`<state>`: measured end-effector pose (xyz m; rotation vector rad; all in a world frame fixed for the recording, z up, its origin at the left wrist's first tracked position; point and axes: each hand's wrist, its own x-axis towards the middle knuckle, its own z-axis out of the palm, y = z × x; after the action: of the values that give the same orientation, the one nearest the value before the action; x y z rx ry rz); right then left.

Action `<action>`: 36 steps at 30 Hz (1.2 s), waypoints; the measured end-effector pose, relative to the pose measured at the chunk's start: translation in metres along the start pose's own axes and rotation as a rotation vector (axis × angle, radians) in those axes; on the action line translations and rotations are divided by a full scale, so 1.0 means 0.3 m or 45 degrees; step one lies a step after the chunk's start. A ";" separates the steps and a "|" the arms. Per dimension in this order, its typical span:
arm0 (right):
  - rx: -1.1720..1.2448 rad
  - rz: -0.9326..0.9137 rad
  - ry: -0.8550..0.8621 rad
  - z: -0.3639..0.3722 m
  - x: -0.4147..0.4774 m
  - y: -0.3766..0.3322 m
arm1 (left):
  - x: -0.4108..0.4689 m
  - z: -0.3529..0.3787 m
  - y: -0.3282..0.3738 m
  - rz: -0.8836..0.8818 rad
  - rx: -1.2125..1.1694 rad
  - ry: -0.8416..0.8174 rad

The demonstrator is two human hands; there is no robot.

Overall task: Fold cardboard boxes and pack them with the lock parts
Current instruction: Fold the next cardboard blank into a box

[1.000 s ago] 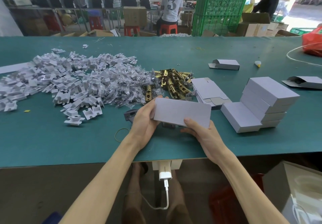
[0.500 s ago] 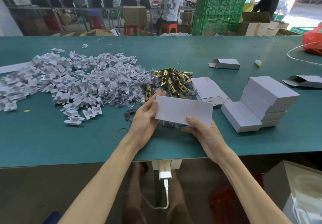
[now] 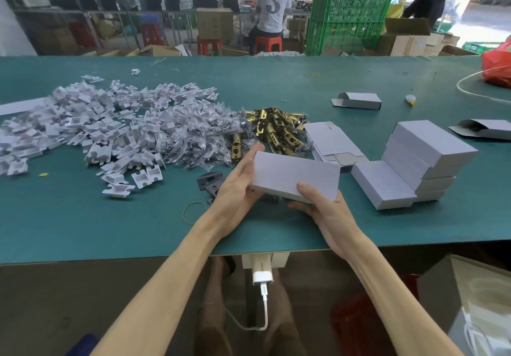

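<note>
box: grey box (image 3: 296,178) is held just above the green surface (image 3: 110,225), near its front edge | left hand (image 3: 237,187): curled round the box's left end | right hand (image 3: 323,206): box's near edge is pinched, thumb on top | brass lock parts (image 3: 276,128) are heaped just behind

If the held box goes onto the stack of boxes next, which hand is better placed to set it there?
Likely the right hand: it grips the box on the side nearest the stack; the left hand is opposite.
</note>
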<state>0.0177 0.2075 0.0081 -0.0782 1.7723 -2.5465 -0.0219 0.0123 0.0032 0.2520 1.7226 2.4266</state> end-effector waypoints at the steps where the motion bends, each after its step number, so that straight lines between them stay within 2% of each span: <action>1: -0.011 0.000 0.010 0.001 0.000 0.001 | -0.001 -0.001 -0.002 0.002 0.028 -0.017; 7: -0.046 -0.008 0.005 -0.001 0.000 0.008 | -0.006 0.012 -0.007 0.043 0.148 -0.092; 14: -0.066 -0.032 -0.009 -0.007 0.004 0.013 | -0.007 0.012 -0.008 0.040 0.087 -0.105; 21: -0.049 -0.057 -0.024 0.006 -0.004 0.002 | 0.004 0.019 0.004 0.018 -0.021 0.000; 27: -0.055 -0.199 -0.090 -0.007 -0.004 -0.009 | 0.002 0.004 0.019 0.069 -0.241 0.158; 29: -0.134 -0.225 -0.126 -0.011 0.002 -0.001 | -0.007 0.006 0.026 0.045 -0.207 0.120; 34: -0.329 -0.270 -0.218 -0.015 0.010 0.006 | -0.027 0.022 0.013 -0.035 0.109 -0.133; 36: -0.369 -0.286 -0.221 -0.014 0.008 0.008 | -0.027 0.021 0.008 -0.038 0.141 -0.152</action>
<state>0.0150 0.2104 0.0045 -0.5172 2.1511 -2.3063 -0.0128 0.0156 0.0072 0.3735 1.7967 2.2494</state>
